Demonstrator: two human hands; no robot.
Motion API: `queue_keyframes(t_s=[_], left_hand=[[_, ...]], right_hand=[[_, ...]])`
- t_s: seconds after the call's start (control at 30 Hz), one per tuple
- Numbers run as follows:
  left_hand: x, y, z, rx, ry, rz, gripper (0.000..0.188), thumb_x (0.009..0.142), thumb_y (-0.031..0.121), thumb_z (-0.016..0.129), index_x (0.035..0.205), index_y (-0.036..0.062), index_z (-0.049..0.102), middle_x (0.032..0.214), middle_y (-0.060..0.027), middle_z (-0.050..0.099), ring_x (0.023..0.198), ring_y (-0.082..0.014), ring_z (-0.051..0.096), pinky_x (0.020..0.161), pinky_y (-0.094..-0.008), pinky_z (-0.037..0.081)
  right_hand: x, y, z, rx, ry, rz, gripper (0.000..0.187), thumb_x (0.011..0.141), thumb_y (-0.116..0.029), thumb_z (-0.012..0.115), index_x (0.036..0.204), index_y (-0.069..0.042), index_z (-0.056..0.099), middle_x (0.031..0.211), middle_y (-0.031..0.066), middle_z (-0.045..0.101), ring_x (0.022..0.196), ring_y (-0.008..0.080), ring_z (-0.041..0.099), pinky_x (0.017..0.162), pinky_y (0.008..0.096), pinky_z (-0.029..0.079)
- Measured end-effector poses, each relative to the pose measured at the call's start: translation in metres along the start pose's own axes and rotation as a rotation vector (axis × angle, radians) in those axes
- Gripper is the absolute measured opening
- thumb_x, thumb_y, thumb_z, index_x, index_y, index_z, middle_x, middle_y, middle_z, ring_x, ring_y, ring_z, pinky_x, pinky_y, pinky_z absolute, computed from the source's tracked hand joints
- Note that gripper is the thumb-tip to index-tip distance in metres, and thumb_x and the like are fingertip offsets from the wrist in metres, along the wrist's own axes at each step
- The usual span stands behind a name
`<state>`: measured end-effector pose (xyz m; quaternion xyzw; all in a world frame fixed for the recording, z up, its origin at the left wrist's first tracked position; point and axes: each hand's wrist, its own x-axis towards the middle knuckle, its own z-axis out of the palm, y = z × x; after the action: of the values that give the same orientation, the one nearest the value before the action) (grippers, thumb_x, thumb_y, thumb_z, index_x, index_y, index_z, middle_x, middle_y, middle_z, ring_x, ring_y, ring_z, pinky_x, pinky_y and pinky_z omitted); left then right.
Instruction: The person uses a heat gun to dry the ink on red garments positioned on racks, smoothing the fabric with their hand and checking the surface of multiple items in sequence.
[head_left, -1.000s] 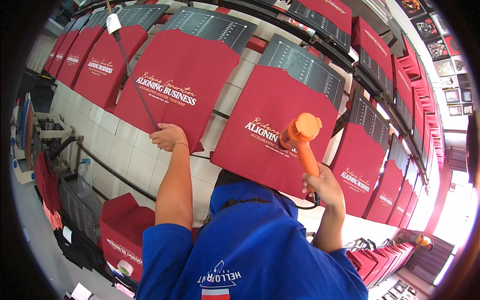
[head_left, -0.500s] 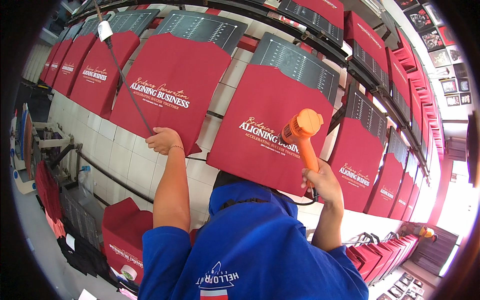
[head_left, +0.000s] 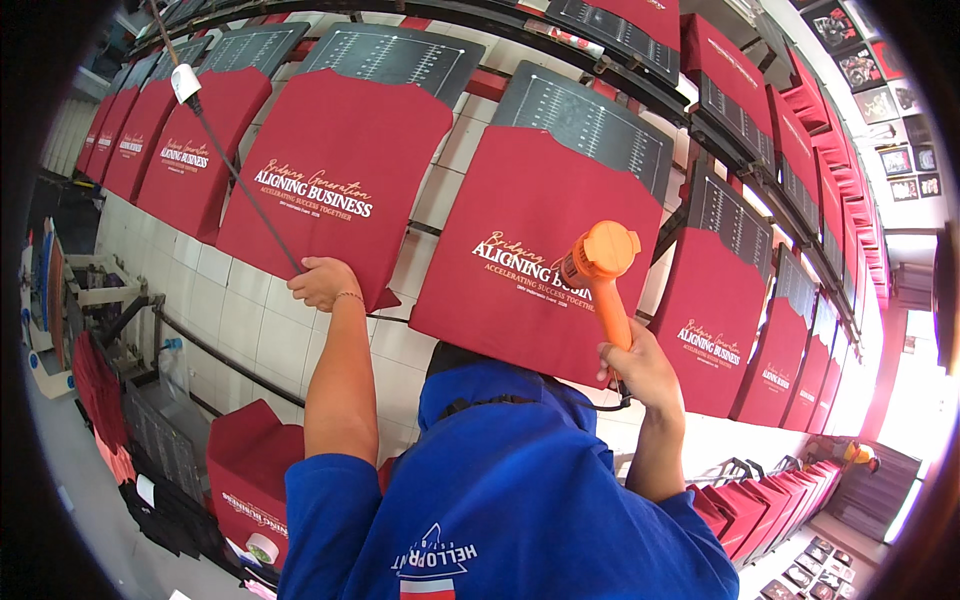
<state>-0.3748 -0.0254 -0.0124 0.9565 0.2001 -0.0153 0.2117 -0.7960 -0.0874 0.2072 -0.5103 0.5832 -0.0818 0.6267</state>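
Observation:
My right hand [head_left: 645, 365] is wrapped round the handle of an orange heat gun [head_left: 608, 250]. Its head is over the print on a dark red shirt [head_left: 500, 220], hiding the print's right part. That shirt lies stretched on a grey board with white ruled marks [head_left: 580, 115]. The fingers of my left hand [head_left: 325, 283] are closed on a dark cable [head_left: 235, 165], which runs up to a white plug piece [head_left: 185, 83] at the upper left. Beneath the cable lies another printed red shirt [head_left: 335, 170]; my left hand is at its lower edge.
Rows of boards with red shirts run off to the left and right, such as this right-hand shirt [head_left: 712, 325]. A black metal rail [head_left: 230, 360] crosses the lower left. Dark cloth [head_left: 165, 515] lies below it. Another person [head_left: 855, 453] is at the far right.
The view has shifted slightly, so the shirts and boards sit a little farther left. Both hands keep their holds, and the heat gun stays over the same print.

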Motion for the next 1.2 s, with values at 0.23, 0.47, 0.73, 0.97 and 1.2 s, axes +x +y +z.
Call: queue_keyframes(t_s=[0.23,0.47,0.73,0.97,1.2], left_hand=[[0.001,-0.001,0.0,-0.054,-0.014,-0.02,0.055,0.102,0.042,0.042,0.127,-0.0066,0.042,0.124,-0.0254,0.051,0.114,-0.0436,0.058,0.089,-0.0557,0.051],[0.0,-0.001,-0.001,-0.053,-0.016,-0.006,0.054,0.102,0.041,0.043,0.126,-0.0072,0.042,0.123,-0.0257,0.052,0.113,-0.0446,0.058,0.087,-0.0559,0.053],[0.0,-0.001,-0.001,0.001,0.001,0.001,0.051,0.104,0.04,0.041,0.126,-0.0062,0.04,0.121,-0.0248,0.051,0.11,-0.042,0.06,0.085,-0.0515,0.056],[0.003,-0.002,0.003,0.009,-0.001,-0.004,0.052,0.104,0.04,0.041,0.126,-0.0066,0.04,0.121,-0.0246,0.052,0.11,-0.0422,0.06,0.084,-0.0526,0.056],[0.0,-0.003,0.002,-0.018,0.008,0.018,0.052,0.103,0.04,0.041,0.125,-0.007,0.041,0.12,-0.0246,0.052,0.109,-0.0425,0.061,0.086,-0.0534,0.055]], right_hand=[[-0.003,-0.002,-0.006,0.016,0.011,0.033,0.037,0.091,-0.009,0.062,0.125,0.003,0.053,0.078,0.0013,0.059,0.062,0.0099,0.063,0.05,0.0234,0.048],[-0.006,0.002,-0.009,0.032,0.041,0.046,0.035,0.091,-0.009,0.062,0.122,0.004,0.054,0.073,0.0012,0.059,0.058,0.0105,0.063,0.048,0.0235,0.047],[-0.011,0.005,-0.016,0.055,0.05,0.038,0.033,0.091,-0.008,0.062,0.12,0.004,0.054,0.072,0.0013,0.059,0.059,0.0103,0.063,0.049,0.0239,0.048],[-0.01,0.01,-0.02,0.063,0.041,0.046,0.031,0.091,-0.009,0.062,0.118,0.004,0.054,0.073,0.0017,0.06,0.058,0.0102,0.063,0.049,0.0237,0.048],[-0.014,0.015,-0.026,0.067,0.043,0.051,0.034,0.091,-0.009,0.062,0.121,0.004,0.053,0.074,0.0013,0.06,0.058,0.01,0.063,0.049,0.0231,0.047]])
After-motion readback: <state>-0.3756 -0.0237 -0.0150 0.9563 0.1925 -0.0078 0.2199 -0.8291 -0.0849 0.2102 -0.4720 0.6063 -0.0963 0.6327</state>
